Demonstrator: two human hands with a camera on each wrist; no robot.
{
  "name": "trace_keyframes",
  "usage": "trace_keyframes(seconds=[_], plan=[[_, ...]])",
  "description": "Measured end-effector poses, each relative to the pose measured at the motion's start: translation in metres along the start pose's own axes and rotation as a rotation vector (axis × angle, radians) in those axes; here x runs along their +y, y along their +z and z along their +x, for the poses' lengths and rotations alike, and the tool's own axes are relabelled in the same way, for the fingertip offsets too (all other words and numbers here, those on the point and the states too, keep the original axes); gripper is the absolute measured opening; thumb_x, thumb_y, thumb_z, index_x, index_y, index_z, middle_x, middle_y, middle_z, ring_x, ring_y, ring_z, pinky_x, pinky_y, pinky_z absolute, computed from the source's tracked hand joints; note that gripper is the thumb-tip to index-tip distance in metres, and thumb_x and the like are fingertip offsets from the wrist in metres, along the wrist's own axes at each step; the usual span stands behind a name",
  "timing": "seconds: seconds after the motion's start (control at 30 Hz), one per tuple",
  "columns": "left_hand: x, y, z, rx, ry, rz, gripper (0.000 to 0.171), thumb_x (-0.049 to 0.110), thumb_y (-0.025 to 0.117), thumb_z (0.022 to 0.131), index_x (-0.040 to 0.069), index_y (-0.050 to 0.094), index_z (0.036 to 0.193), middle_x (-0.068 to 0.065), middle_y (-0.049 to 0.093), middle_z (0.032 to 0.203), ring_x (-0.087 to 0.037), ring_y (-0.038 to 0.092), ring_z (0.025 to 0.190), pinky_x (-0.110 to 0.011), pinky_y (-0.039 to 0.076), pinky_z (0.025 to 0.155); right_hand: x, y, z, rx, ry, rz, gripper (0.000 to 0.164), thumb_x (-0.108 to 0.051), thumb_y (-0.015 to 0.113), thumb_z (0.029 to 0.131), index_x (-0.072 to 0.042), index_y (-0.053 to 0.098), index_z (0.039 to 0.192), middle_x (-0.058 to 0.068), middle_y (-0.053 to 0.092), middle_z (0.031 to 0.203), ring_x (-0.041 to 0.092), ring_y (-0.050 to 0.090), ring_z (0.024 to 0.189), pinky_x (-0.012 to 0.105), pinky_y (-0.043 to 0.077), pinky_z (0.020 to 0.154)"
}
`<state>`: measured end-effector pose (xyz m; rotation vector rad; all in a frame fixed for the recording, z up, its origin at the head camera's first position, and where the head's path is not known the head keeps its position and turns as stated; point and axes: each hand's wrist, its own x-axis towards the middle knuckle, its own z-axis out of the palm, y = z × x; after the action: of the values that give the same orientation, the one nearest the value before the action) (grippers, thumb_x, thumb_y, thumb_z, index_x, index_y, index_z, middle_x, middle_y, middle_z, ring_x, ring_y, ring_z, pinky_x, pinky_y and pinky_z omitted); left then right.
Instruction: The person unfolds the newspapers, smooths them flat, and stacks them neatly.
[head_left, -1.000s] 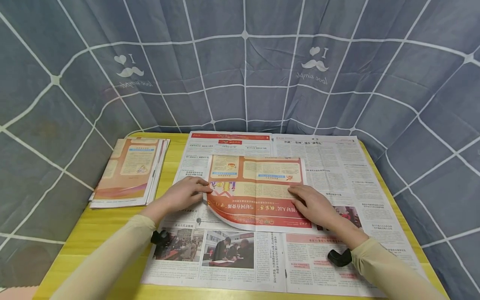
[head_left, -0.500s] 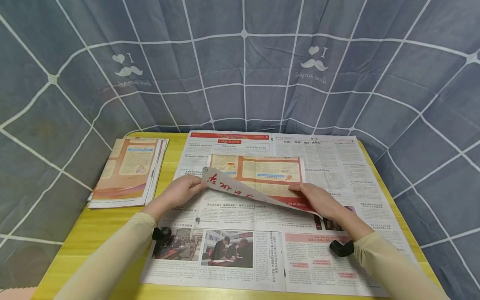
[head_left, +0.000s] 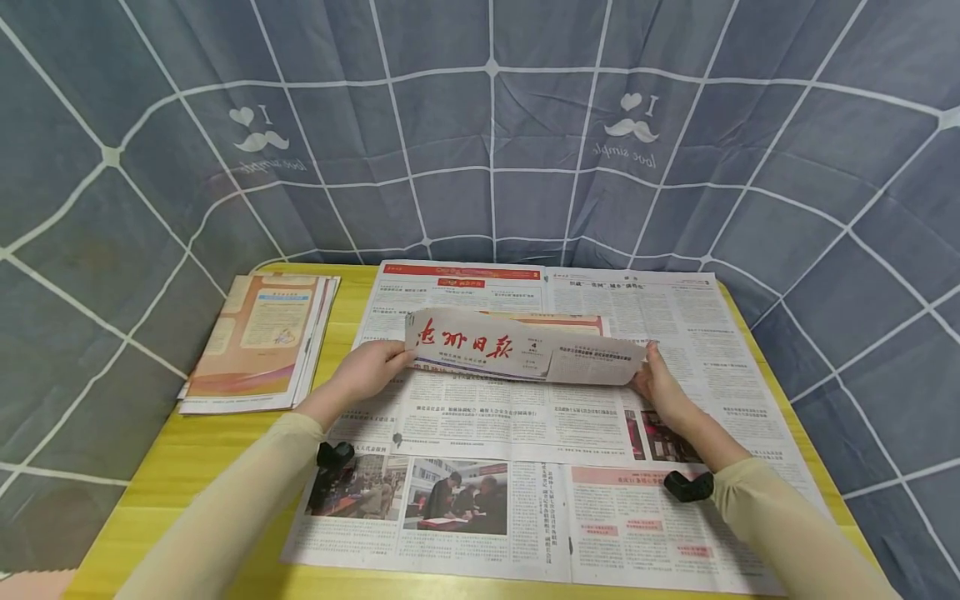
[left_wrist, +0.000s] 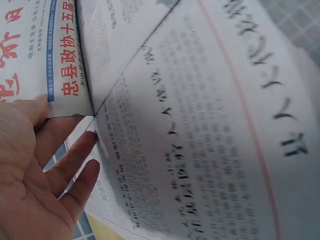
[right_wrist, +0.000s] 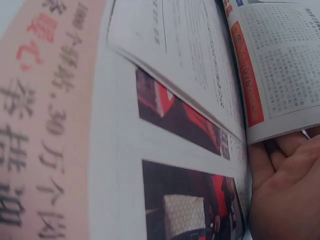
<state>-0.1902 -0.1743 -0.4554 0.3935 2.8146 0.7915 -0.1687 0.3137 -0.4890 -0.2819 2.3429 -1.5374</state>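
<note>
A newspaper flap (head_left: pixel 480 346) is pinched at opposite ends by the left hand (head_left: pixel 367 369), its outer fingers (left_wrist: pixel 79 186) loose, and the right hand (head_left: pixel 663 387), above spread sheets (head_left: pixel 697 333).

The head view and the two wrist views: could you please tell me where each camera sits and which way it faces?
Head: worn on the head, facing forward and down at the raised flap; left hand, right hand and both sleeves show.
Left wrist: worn on that wrist, facing the flap's left end; the left thumb and fingers show.
Right wrist: worn on that wrist, facing printed photos and the flap's right end; part of the right hand shows at the picture's right edge.
Shared: head and left wrist both show the flap's red lettering.
</note>
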Motion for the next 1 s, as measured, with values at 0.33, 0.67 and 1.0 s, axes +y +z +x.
trace_keyframes(seconds=[0.33,0.67,1.0], plan=[[0.008,-0.004,0.007,-0.001,-0.031,0.018,0.033,0.034,0.051,0.109,0.010,0.069,0.094,-0.003,0.052,0.069,-0.020,0.041,0.059,-0.035,0.035,0.059,0.002,-0.001,0.005,-0.026,0.020,0.092,0.069,-0.051,0.036,0.109,0.002,0.042,0.153,0.026,0.059,0.137,0.038,0.065,0.117,0.033,0.053,0.095],[0.005,-0.004,0.013,0.003,-0.039,0.013,0.035,0.035,0.049,0.110,0.011,0.069,0.093,-0.005,0.060,0.077,-0.020,0.045,0.061,-0.035,0.036,0.059,0.001,-0.001,0.012,0.011,0.012,-0.099,0.045,-0.031,0.070,0.100,-0.003,0.065,0.134,0.013,0.073,0.115,0.025,0.071,0.094,0.035,0.056,0.081],[0.003,-0.005,0.017,0.007,-0.067,-0.017,0.041,0.037,0.047,0.111,0.007,0.065,0.088,-0.006,0.056,0.074,-0.020,0.043,0.060,-0.034,0.035,0.057,0.000,-0.007,0.029,0.032,0.026,-0.302,0.041,-0.035,0.073,0.097,-0.008,0.069,0.127,0.007,0.074,0.106,0.020,0.067,0.084,0.034,0.050,0.074]])
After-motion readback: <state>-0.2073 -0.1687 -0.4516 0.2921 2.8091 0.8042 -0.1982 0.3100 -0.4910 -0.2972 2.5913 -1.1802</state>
